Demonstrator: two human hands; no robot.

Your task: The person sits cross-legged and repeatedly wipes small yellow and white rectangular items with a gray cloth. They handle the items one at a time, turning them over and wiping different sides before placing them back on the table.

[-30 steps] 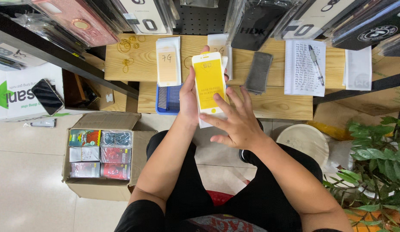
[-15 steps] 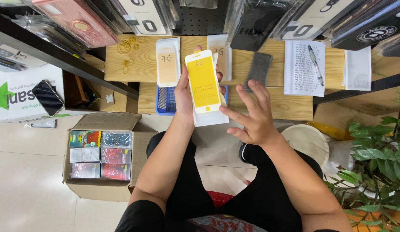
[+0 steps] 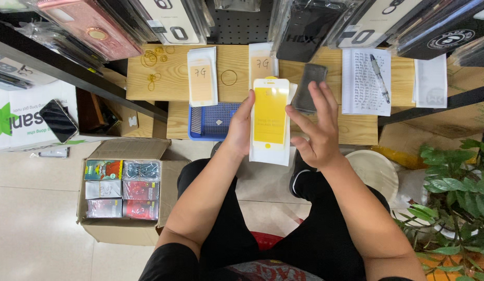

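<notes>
My left hand (image 3: pixel 241 127) grips the left edge of a phone-shaped white and yellow screen protector (image 3: pixel 270 112), held upright over a white sleeve (image 3: pixel 271 153) in front of the low wooden table (image 3: pixel 356 130). My right hand (image 3: pixel 317 127) is raised just right of the protector, fingers spread, holding nothing and not quite touching it. A dark phone (image 3: pixel 309 86) lies on the table behind my right fingers. Two white packs with tan labels (image 3: pixel 202 76) lie further back on the table.
A blue mesh tray (image 3: pixel 213 120) sits at the table's front edge. A notebook with a pen (image 3: pixel 366 80) lies at right. An open cardboard box of packets (image 3: pixel 122 190) stands on the floor at left. A green plant (image 3: pixel 452 198) is at right. Phone cases hang overhead.
The protector has shifted slightly right and turned upright. My right hand has risen from below the protector to beside its right edge.
</notes>
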